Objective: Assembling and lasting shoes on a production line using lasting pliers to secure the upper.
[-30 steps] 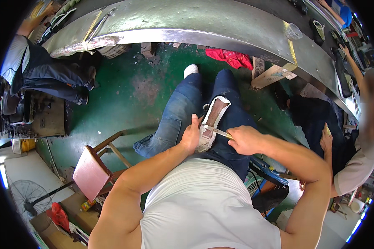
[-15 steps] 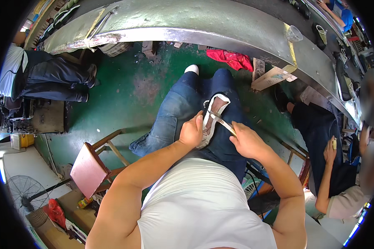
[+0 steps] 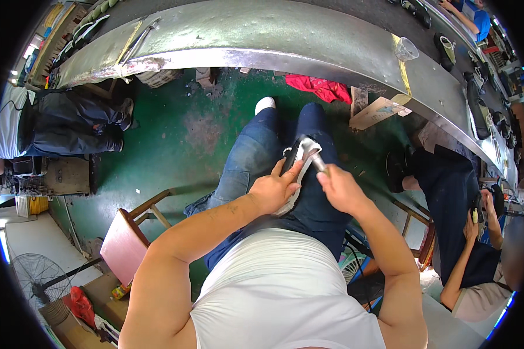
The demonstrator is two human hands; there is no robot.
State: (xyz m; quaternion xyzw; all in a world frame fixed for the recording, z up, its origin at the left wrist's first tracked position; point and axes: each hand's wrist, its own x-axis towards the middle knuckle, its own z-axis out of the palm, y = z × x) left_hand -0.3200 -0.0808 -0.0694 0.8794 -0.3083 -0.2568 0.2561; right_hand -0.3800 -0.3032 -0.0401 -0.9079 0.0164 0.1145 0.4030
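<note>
A shoe point(image 3: 310, 143) lies bottom up across my lap, with a white turned-in rim round a brownish underside and dark material along its side. My left hand point(image 3: 273, 191) holds it against my thighs, two fingers stretched apart over its edge and the thumb on the underside. In my closed right hand point(image 3: 344, 191) is a hammer point(image 3: 319, 165) with a pale handle. Its metal head, smeared by motion, is over the toe end of the shoe. The heel end is partly hidden by my left hand.
A long metal-edged bench point(image 3: 233, 55) runs ahead, bearing a clear cup point(image 3: 407, 49) and several shoes point(image 3: 477, 110). Red cloth point(image 3: 319, 87) lies beneath it. A pink-topped stool point(image 3: 124, 244) and a fan point(image 3: 38, 285) stand left. People work on both sides.
My left hand has shifted its grip, with fingers now spread over the shoe. The hammer's head has moved towards the toe end. The person at right has brought both hands together.
</note>
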